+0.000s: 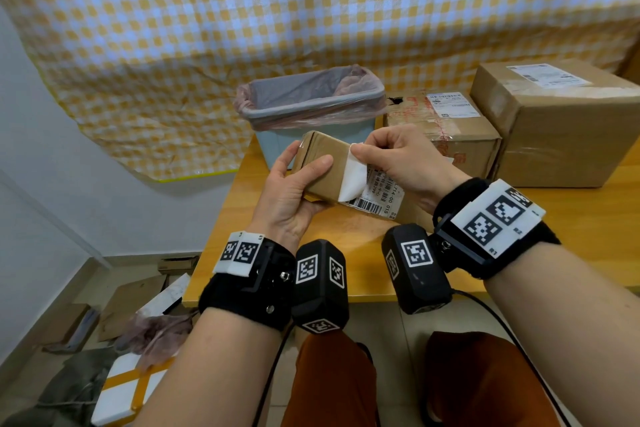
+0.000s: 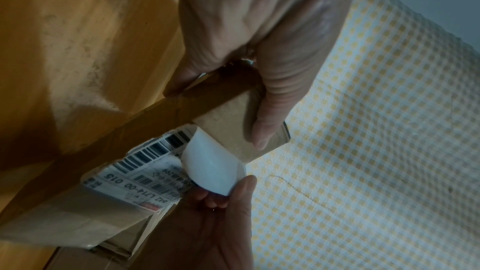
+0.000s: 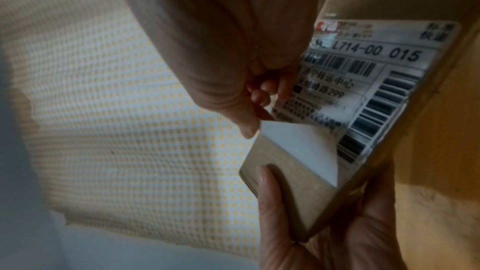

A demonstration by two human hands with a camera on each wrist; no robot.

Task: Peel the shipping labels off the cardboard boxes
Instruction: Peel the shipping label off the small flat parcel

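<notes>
So right in the middle of the head view, my left hand (image 1: 294, 191) is wrapped around a small flat brown cardboard box (image 1: 323, 166), thumb pressed flat on its top face and the fingers curled underneath, holding it up above the yellow wooden surface (image 1: 349, 267). My right hand (image 1: 405, 156) is pinching the lifted corner of the white shipping label with black barcodes (image 1: 374, 192) between thumb and fingertips. The corner nearest my left thumb is folded back, so the plain white underside faces up, while the rest of the label is stuck flat on the box toward the lower right. In the right wrist view the printed part reads L714-00 015 next to the barcodes.

Behind the box, upper centre of the frame, sits a pale blue plastic bin lined with a pinkish bag (image 1: 311, 107). To the right of it there's a medium brown cardboard box with red-printed tape (image 1: 446, 128) with a white label on its top, and just beside that, far right, a large brown cardboard box (image 1: 561, 128), also with a white label on top. A yellow-and-white checked cloth (image 1: 277, 10) hangs across the wall behind everything. Down in the lower left, on the floor, there's flattened cardboard and a white foam box with orange tape (image 1: 128, 388).
</notes>
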